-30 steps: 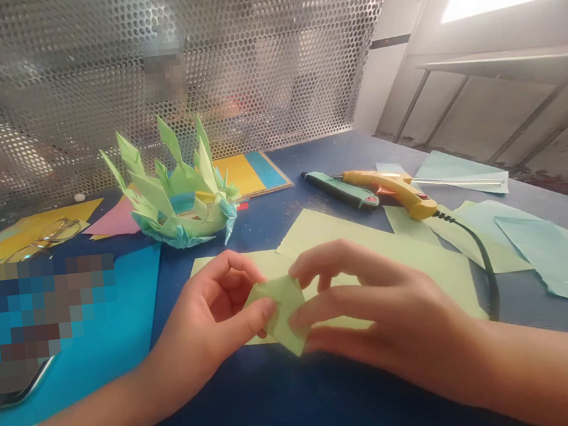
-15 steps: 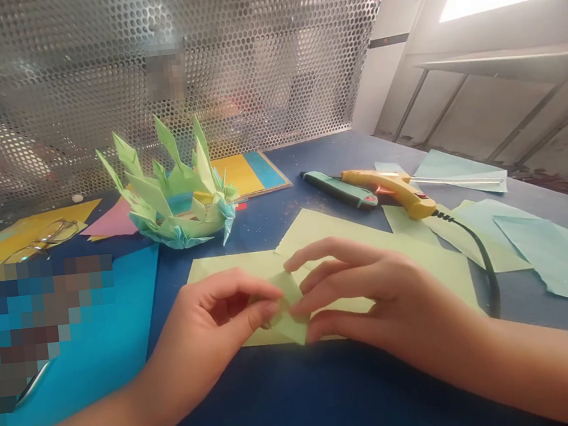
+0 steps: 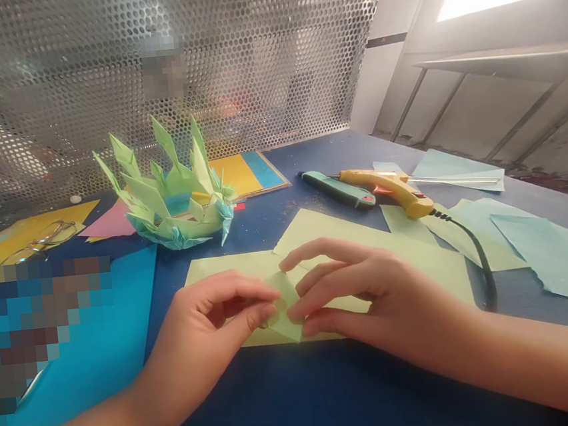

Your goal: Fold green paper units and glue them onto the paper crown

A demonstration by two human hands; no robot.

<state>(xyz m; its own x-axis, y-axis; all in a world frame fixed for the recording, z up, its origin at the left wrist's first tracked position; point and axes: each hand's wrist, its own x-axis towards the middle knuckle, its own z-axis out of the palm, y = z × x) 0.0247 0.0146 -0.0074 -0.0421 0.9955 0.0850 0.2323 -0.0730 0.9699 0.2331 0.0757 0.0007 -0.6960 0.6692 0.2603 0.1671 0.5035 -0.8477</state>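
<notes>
A small piece of light green paper (image 3: 288, 316), which looks folded, is between my two hands above larger light green sheets (image 3: 420, 270). My left hand (image 3: 207, 321) pinches its left side between thumb and forefinger. At its right edge are the thumb and fingertips of my right hand (image 3: 371, 285), closed on the paper, with the forefinger raised along the top. Part of the piece is hidden by the fingers. Behind the hands stands a ring of folded green and blue paper (image 3: 192, 225) with tall pointed pieces.
A yellow glue gun (image 3: 386, 186) with a black cord and a green-black cutter (image 3: 339, 191) lie beyond my right hand. Pale blue sheets (image 3: 564, 256) are at the right. Blue paper (image 3: 108, 323) and glasses (image 3: 48, 239) lie left. A perforated metal panel (image 3: 259, 54) borders the back.
Both hands keep their hold on the small green paper and have hardly moved. The whole view has shifted slightly, with things sitting a little further left.
</notes>
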